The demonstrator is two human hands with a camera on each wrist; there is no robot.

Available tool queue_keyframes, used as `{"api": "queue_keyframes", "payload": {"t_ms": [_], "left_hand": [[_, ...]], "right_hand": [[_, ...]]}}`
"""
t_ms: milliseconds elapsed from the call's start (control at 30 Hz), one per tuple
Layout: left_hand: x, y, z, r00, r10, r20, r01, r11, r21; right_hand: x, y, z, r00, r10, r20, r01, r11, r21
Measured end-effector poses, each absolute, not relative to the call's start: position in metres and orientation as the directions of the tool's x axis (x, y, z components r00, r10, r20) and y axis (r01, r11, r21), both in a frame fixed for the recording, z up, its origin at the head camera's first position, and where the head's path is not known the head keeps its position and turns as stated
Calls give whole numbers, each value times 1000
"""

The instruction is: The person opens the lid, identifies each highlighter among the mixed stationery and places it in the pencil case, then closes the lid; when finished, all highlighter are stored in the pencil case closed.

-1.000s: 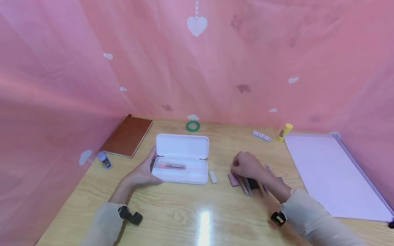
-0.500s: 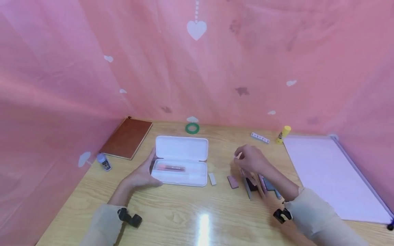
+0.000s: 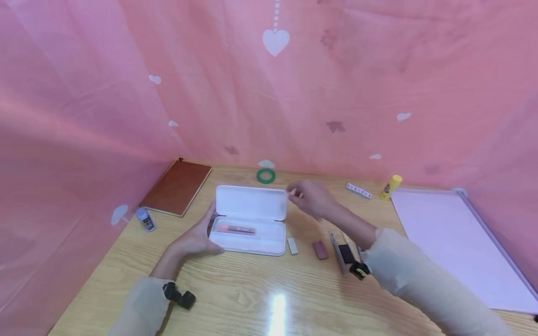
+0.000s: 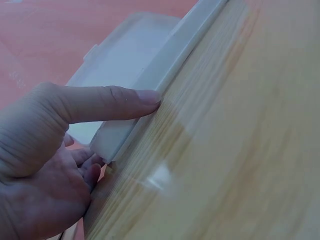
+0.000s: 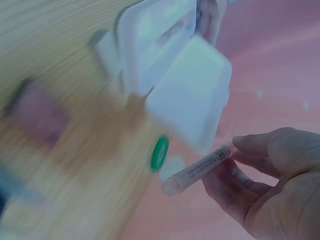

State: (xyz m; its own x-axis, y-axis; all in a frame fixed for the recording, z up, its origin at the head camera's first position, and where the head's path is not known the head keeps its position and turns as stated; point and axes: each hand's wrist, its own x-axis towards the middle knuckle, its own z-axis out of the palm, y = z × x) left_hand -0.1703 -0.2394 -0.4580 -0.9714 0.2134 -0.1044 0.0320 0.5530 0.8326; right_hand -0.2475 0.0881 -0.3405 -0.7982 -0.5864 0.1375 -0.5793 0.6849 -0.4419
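A white pencil case [image 3: 269,245] lies with its lid raised, and a slim pinkish pen [image 3: 239,229] rests inside it. My left hand [image 3: 195,238] grips the case's left end; in the left wrist view the thumb [image 4: 115,102] presses on the front edge while the fingers go round the end. Beyond the case's right side, my right hand [image 3: 313,198] is raised above the table. It pinches a pale marker [image 5: 197,170] with printed lettering between thumb and fingers, mostly hidden in the head view.
A white eraser [image 3: 292,246] and a mauve block [image 3: 320,250] lie right of the case. Several pens and a black item [image 3: 346,254] lie under the right forearm. Behind are green tape [image 3: 265,176], a notebook [image 3: 178,187], a glue stick [image 3: 391,187] and a white board [image 3: 458,247].
My right hand has lifted away from the pile of pens and moved left toward the pencil case's lid with the marker. My left hand stays on the case.
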Motion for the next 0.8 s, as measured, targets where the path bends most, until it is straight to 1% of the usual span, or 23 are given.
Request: {"api": "queue_keyframes", "payload": {"t_ms": [100,233,333,467,533,700,800], "left_hand": [[-172,-238,-461,-970,229,-83,55,537,842],[-172,-234,-464,-965,246,-88,58,531,846],[-172,-232,-464,-965,242,-103,40,521,852],[-174,-229,-463,-963,252,-100,43,506,861],[-176,-227,-463,-961,261,-95,51,501,864],[-178,-225,-461,-957,275,-97,54,494,868],[-178,-225,-461,-954,286,-95,59,485,873]], "right_hand": [[-250,56,-342,-762,-636,126,-621,660,-422],[-250,19,-349,-721,-685,108,-655,623,-427],[-248,-4,-357,-676,-725,129,-695,570,-438],[-244,-28,-370,-626,-764,157,-748,531,-398],[-242,-36,-379,-628,-765,145,-752,548,-366],[-235,-50,-400,-661,-745,86,-735,620,-276],[-229,-56,-408,-669,-740,68,-737,648,-191]]}}
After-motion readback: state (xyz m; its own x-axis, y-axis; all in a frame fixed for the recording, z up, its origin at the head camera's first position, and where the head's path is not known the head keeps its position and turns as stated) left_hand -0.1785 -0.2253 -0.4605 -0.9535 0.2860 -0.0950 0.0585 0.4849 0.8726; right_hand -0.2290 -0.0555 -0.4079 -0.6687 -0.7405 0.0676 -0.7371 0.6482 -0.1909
